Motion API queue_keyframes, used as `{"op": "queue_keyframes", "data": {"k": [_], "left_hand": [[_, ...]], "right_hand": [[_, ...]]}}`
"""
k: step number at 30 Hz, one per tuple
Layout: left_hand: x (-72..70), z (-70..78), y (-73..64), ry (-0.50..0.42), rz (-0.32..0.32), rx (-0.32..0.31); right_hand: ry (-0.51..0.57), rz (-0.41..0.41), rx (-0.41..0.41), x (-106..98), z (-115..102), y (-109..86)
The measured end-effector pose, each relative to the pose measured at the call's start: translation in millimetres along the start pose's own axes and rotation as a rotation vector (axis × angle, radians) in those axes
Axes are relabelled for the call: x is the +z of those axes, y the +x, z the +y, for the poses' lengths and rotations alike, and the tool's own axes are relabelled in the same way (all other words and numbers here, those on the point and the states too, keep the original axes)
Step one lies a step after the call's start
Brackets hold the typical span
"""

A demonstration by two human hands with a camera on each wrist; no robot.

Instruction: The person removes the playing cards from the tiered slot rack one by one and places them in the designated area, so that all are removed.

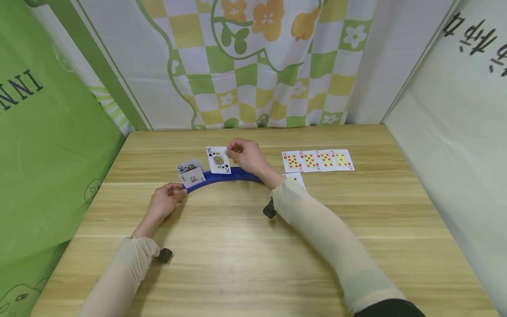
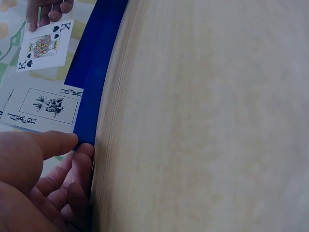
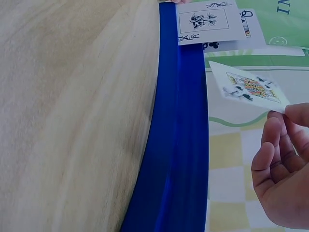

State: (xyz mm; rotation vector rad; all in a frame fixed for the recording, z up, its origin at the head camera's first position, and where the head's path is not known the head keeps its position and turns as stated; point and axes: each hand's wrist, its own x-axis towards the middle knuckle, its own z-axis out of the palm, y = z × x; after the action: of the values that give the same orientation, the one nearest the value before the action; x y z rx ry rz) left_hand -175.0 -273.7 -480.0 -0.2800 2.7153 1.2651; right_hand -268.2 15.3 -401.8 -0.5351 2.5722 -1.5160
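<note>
A curved blue card holder [image 1: 233, 172] lies across the table. My left hand [image 1: 164, 201] pinches its left end between thumb and fingers, seen close in the left wrist view. Upright in the holder near that end stands a joker card [image 2: 48, 106], with a queen card [image 1: 188, 167] behind it. My right hand [image 1: 249, 156] pinches the king of spades [image 1: 218, 161] by its edge, its face toward me. In the right wrist view the king [image 3: 256, 89] is tilted and apart from the holder, to the right of the joker.
An overlapping row of red cards [image 1: 292, 162], a nine, eight, seven and five, lies face up at the back right. Below it another card [image 1: 296, 179] is partly hidden by my right wrist. A patterned curtain [image 1: 269, 88] hangs behind the table [image 1: 222, 246].
</note>
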Motion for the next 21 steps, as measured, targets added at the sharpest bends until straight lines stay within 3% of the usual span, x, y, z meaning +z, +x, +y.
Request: {"op": "queue_keyframes", "data": {"k": [21], "left_hand": [[-0.6,1.2,-1.5,-0.028,-0.01,-0.01]], "right_hand": [[0.019,0.02,0.028,-24.8,5.8,-12.2]]}}
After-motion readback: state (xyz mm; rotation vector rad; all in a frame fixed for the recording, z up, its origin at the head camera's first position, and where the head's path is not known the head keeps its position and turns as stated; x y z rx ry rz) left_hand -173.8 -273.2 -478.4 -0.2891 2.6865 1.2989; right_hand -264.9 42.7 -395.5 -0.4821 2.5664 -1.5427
